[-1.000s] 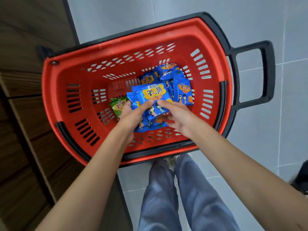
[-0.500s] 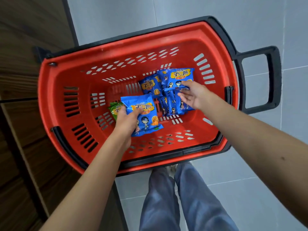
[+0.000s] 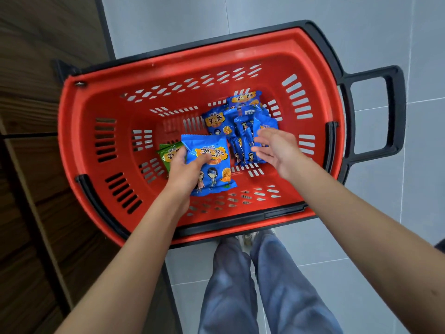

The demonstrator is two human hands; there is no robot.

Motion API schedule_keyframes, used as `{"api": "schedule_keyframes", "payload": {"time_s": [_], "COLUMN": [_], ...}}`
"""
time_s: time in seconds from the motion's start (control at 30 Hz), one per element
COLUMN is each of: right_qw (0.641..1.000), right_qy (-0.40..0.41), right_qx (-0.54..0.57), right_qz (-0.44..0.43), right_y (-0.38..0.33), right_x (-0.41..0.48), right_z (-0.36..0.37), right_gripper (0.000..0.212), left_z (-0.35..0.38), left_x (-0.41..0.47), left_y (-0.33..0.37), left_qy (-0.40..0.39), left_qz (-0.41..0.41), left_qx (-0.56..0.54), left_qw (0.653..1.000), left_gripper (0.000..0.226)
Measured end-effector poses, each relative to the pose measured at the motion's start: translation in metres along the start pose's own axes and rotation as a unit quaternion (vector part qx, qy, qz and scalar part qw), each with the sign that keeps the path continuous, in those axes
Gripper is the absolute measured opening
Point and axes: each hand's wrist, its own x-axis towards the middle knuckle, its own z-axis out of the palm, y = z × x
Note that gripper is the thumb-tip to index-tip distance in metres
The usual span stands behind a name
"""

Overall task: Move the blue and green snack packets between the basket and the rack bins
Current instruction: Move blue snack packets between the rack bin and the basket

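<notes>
— Grey floor tiles fill the background, seen from above, with dark wooden panelling down the left edge. On the floor stands a red plastic basket with slotted walls, a black rim and a black handle jutting out on its right.

— Where are the snack packets?

— All inside the basket. A loose pile of blue packets lies right of centre on the bottom, the packets overlapping one another. Two green packets lie left of centre.

— And the hands?

— The left hand grips one blue packet by its left edge, thumb curled over the printed front (cartoon children and yellow lettering face up), the other fingers hidden behind it. This packet sits between the green ones and the pile. The hand partly covers the green packets; whether it touches them I cannot tell. The right hand hovers over the near edge of the pile, fingers spread and relaxed, holding nothing.

— Anything else?

— Below the basket, the person's legs in blue-grey trousers and the tips of pale shoes.
</notes>
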Motion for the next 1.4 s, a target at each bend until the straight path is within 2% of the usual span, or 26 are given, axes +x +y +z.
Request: {"api": "schedule_keyframes", "payload": {"time_s": [0.07,0.13,0.23,0.3,0.37,0.4,0.47,0.57,0.6,0.67,0.73,0.8,0.9,1.07,1.23,1.4], "right_qw": [0.989,0.964,0.94,0.935,0.933,0.932,0.923,0.908,0.903,0.894,0.885,0.879,0.869,0.862,0.858,0.86], "right_qy": [-0.029,-0.054,-0.08,-0.084,-0.084,-0.082,-0.069,0.011,0.044,0.083,0.1,0.113,0.136,0.151,0.148,0.128], "right_qx": [-0.119,-0.214,-0.255,-0.269,-0.28,-0.283,-0.299,-0.317,-0.32,-0.336,-0.37,-0.399,-0.424,-0.424,-0.43,-0.425], "right_qz": [-0.078,-0.151,-0.213,-0.214,-0.211,-0.213,-0.231,-0.273,-0.283,-0.284,-0.265,-0.236,-0.217,-0.232,-0.239,-0.251], "right_y": [0.011,0.024,0.042,0.049,0.049,0.049,0.045,0.034,0.029,0.021,0.018,0.02,0.026,0.031,0.032,0.036], "right_x": [-0.019,-0.036,-0.05,-0.048,-0.042,-0.039,-0.031,-0.014,-0.007,0.009,0.024,0.033,0.039,0.036,0.019,-0.047], "right_z": [0.006,0.012,0.019,0.02,0.019,0.018,0.015,0.007,0.004,-0.001,-0.007,-0.015,-0.023,-0.019,-0.019,-0.025], "right_gripper": [0.035,0.05,0.077,0.096,0.104,0.103,0.097,0.09,0.088,0.085,0.084,0.081,0.067,0.059,0.058,0.052], "left_z": [0.006,0.012,0.017,0.018,0.018,0.018,0.017,0.009,0.004,-0.007,-0.014,-0.017,-0.02,-0.021,-0.022,-0.028], "left_x": [-0.001,-0.002,-0.004,-0.007,-0.011,-0.012,-0.012,-0.01,-0.009,-0.011,-0.014,-0.019,-0.02,-0.017,-0.018,-0.05], "left_y": [0.002,0.003,0.002,0.002,0.002,0.001,-0.003,-0.019,-0.027,-0.045,-0.062,-0.076,-0.088,-0.089,-0.085,-0.051], "left_qy": [-0.017,-0.033,-0.078,-0.113,-0.136,-0.143,-0.134,-0.039,-0.004,0.019,0.008,0.0,-0.001,0.01,-0.001,-0.032], "left_qz": [-0.002,-0.001,0.005,-0.01,-0.029,-0.033,-0.018,0.077,0.123,0.176,0.185,0.185,0.204,0.23,0.213,0.142], "left_qx": [-0.018,-0.032,-0.049,-0.089,-0.122,-0.117,-0.04,0.137,0.213,0.375,0.466,0.518,0.564,0.583,0.602,0.602], "left_qw": [1.0,0.999,0.996,0.99,0.983,0.982,0.99,0.987,0.969,0.91,0.866,0.835,0.8,0.779,0.77,0.785], "left_gripper": [0.005,0.019,0.02,0.023,0.026,0.027,0.028,0.022,0.018,0.014,0.015,0.02,0.029,0.034,0.035,0.034]}}
